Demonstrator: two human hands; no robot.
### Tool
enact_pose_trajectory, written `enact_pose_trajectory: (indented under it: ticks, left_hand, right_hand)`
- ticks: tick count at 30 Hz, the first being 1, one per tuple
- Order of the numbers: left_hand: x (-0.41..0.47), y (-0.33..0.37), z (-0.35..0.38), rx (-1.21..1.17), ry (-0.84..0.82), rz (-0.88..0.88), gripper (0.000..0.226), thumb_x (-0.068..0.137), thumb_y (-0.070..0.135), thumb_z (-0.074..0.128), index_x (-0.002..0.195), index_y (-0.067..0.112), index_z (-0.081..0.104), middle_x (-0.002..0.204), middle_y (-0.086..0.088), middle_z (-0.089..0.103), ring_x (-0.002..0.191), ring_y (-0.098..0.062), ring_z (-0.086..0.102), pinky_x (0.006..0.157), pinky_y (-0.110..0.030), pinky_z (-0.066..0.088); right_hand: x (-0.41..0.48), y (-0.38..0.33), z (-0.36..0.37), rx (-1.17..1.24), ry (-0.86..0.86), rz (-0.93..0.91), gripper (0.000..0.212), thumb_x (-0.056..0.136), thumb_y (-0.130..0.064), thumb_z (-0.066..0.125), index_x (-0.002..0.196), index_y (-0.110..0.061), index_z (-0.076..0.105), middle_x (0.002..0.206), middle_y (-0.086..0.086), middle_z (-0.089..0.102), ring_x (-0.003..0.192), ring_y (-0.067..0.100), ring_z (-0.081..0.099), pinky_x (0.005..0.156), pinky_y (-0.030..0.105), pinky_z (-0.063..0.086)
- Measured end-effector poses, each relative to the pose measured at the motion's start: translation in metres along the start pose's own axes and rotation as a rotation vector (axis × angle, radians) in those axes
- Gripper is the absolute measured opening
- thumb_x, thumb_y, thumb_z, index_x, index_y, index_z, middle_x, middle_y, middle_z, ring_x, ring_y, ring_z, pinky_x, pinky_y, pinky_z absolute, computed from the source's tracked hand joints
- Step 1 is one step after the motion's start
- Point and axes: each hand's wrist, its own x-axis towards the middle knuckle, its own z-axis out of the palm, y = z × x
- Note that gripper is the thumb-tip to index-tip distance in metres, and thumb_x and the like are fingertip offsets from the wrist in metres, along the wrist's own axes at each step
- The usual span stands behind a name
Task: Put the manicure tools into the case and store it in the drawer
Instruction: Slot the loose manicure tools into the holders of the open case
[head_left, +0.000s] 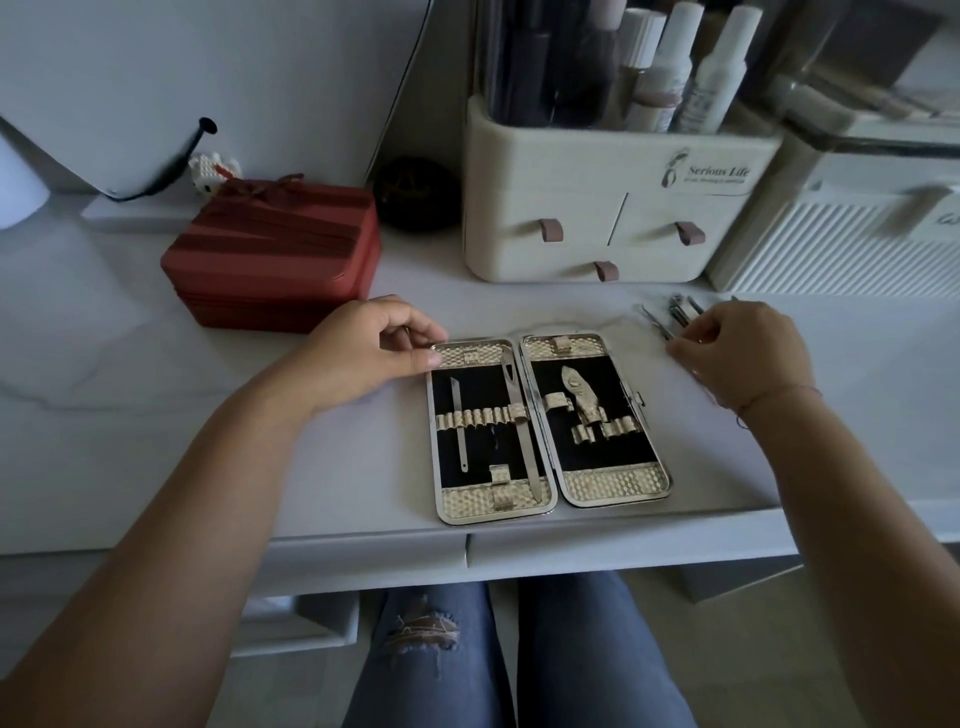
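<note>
Two grips on white desk (156, 426): left grip (366, 348) pinches far-left corner of gold metal manicure case (613, 483), open flat near front edge; right grip (748, 356) pinches loose steel manicure tools (678, 312) just right of case.

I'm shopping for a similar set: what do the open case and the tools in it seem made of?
The case: probably a polished metal frame, judging by its bright rim, with gold embossed leather-like trim and matte black lining, perhaps velvet. The thin tool and file: shiny silver, apparently steel.
</note>
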Motion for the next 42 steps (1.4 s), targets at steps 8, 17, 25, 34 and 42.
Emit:
enact_pose_trajectory:
  ticks: [8,17,25,34,42]
  left_hand:
    - [0.001,0.0,0.0,-0.01,0.001,-0.002,0.019,0.076,0.019,0.075,0.093,0.026,0.07,0.093,-0.008,0.065,0.074,-0.007,0.055,0.078,-0.018,0.043]
    - [0.002,0.002,0.0,-0.019,-0.005,0.0,0.021,0.076,0.018,0.074,0.09,0.033,0.068,0.093,-0.007,0.064,0.076,-0.01,0.054,0.076,-0.021,0.043]
    - [-0.002,0.008,-0.001,-0.019,0.007,-0.007,0.017,0.082,0.012,0.068,0.094,0.024,0.069,0.085,0.005,0.062,0.074,-0.008,0.057,0.072,-0.02,0.045]
    - [-0.002,0.008,-0.002,-0.058,0.014,-0.028,0.016,0.083,0.013,0.068,0.095,0.023,0.068,0.061,0.014,0.055,0.049,0.005,0.046,0.05,-0.007,0.034]
    - [-0.001,0.004,-0.003,-0.067,0.027,-0.041,0.016,0.08,0.015,0.07,0.089,0.028,0.067,0.064,0.01,0.056,0.052,0.0,0.044,0.052,-0.015,0.036]
  right_hand:
    - [0.001,0.0,0.003,-0.032,0.067,0.002,0.017,0.078,-0.015,0.056,0.072,-0.003,0.067,0.071,0.016,0.064,0.068,0.032,0.054,0.056,0.028,0.038]
    - [-0.022,-0.046,-0.012,1.094,-0.493,-0.021,0.02,0.082,0.001,0.061,0.1,-0.006,0.062,0.062,0.003,0.068,0.048,0.006,0.058,0.05,0.016,0.049]
    - [-0.036,-0.116,0.015,1.115,-0.799,-0.147,0.026,0.085,0.0,0.06,0.111,-0.006,0.06,0.071,0.014,0.063,0.052,0.011,0.061,0.05,0.019,0.052]
    - [-0.033,-0.136,0.031,1.045,-0.726,-0.139,0.011,0.085,0.0,0.061,0.096,-0.003,0.061,0.064,0.011,0.064,0.05,0.012,0.062,0.048,0.021,0.053]
    - [-0.034,-0.143,0.038,0.943,-0.618,-0.25,0.012,0.085,0.001,0.06,0.095,-0.003,0.063,0.064,0.014,0.064,0.053,0.014,0.063,0.056,0.027,0.059]
